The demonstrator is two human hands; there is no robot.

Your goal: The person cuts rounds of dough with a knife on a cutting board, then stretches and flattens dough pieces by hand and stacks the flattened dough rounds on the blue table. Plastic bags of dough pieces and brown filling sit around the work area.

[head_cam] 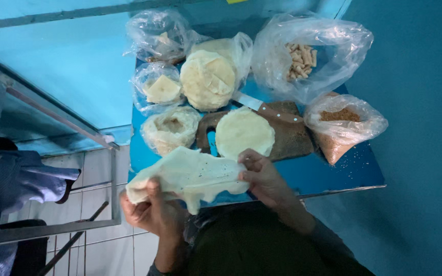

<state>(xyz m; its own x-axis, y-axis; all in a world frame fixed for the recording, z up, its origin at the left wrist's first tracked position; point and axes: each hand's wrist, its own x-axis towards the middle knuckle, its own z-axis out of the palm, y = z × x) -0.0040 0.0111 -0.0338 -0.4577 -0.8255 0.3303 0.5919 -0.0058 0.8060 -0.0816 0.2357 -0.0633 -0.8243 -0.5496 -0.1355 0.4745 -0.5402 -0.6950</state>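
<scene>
Both my hands hold up a thin, pale, floppy sheet of dough [188,176] with dark specks, just in front of the blue table [333,171]. My left hand [152,209] grips its lower left edge. My right hand [262,176] pinches its right edge. Beyond it a round flat dough disc [244,132] lies on a brown wooden board [290,135]. A knife [262,106] with a brown handle rests on the board's far side.
Clear plastic bags crowd the table: a stack of round dough sheets [208,79], folded pieces [162,89], a crumbly filling [170,130], short pale sticks [300,61], brown grains [336,130]. A metal frame [57,120] and a person's sleeve [21,179] are at left.
</scene>
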